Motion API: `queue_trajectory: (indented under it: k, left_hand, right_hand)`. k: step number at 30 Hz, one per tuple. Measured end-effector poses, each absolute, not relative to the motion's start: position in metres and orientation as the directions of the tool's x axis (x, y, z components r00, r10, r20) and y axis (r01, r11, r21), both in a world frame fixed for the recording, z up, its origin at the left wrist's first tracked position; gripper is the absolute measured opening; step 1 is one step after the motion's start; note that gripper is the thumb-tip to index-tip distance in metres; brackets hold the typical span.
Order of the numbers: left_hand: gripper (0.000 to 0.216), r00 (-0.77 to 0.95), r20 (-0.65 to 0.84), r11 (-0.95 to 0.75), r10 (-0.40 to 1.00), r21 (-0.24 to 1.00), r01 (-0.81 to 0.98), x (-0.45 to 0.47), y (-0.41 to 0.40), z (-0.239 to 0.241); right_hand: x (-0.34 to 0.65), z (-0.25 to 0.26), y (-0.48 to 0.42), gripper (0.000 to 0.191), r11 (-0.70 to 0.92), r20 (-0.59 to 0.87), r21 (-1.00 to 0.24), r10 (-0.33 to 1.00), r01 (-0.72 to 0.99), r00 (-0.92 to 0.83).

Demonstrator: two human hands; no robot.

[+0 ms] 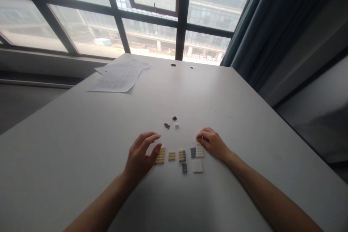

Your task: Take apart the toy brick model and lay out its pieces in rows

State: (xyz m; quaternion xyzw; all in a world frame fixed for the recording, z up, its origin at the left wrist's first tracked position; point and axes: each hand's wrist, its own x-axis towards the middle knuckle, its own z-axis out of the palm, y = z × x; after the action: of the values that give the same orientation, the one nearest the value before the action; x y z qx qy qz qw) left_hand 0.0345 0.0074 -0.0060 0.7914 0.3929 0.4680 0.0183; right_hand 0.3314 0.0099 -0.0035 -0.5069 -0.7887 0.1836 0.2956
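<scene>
My left hand [141,156] is open, thumb and fingers apart, with the thumb at the edge of a tan studded building-brick plate [161,156]. My right hand [212,142] has its fingertips pinched together just above a white studded plate [199,151]; whatever is between them is too small to make out. Beside the white plate is a grey-blue plate [193,152]. Between the hands lie a small tan plate [172,156] and a tan and blue piece [182,156]. Nearer me are a dark grey piece [184,168] and a smooth white tile [198,166].
Beyond the hands lie a black piece [174,118], a cluster of small dark pieces [166,125] and a small white piece [176,126]. Paper sheets [116,79] rest at the table's far left. Windows and a dark curtain [252,25] bound the white table [233,105].
</scene>
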Motion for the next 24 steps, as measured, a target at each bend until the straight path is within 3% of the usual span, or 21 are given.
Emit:
queue_trajectory:
  k: [8, 15, 24]
  left_hand:
    - [0.02, 0.244, 0.721, -0.687, 0.648, 0.416, 0.596, 0.035, 0.007, -0.005]
    - [0.02, 0.265, 0.713, -0.69, 0.649, 0.405, 0.6, 0.035, 0.007, -0.007]
    - [0.022, 0.308, 0.713, -0.716, 0.629, 0.377, 0.588, 0.035, 0.008, -0.008]
  right_hand:
    - [0.329, 0.003, 0.019, 0.012, 0.386, 0.285, -0.612, 0.922, 0.69, -0.263]
    - [0.279, 0.008, 0.055, 0.03, 0.454, 0.311, -0.532, 0.89, 0.715, -0.333]
    - [0.266, 0.007, 0.064, 0.014, 0.452, 0.332, -0.452, 0.885, 0.769, -0.326]
